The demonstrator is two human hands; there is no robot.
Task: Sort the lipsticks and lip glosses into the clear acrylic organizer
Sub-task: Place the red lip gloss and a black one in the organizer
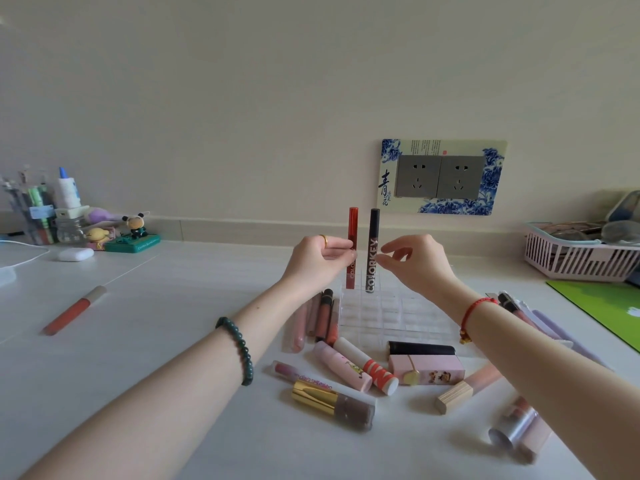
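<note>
Head view: the sort is at an early stage. The clear acrylic organizer (393,315) sits at the centre of the white tabletop (166,344), and only two items stand in it: a red Colorkey gloss tube (353,221) and a black Colorkey gloss tube (372,251), both upright in neighbouring cells of the back row. The other cells that can be seen appear empty. The left hand (320,259) pinches the red tube between thumb and fingertips, about midway up. The right hand (417,263) is relaxed, its fingers loosely curved with the tips just beside the black tube; whether they touch it cannot be determined. Outstanding items lie loose around the organizer: a cluster of nude and coral glosses (320,317) against its left side, a pink printed lipstick (343,367), a white lipstick with orange stripes (369,368), a black lipstick (420,348) and a pink boxed lipstick (427,370) in front. Nearer the camera are a gold-capped lipstick (332,407), a wood-capped gloss (465,388) and a silver-capped lipstick (516,433). A coral gloss (74,310) lies well apart at the left. The organizer is transparent, a low grid of square cells, and hard to read against the white surface.
</note>
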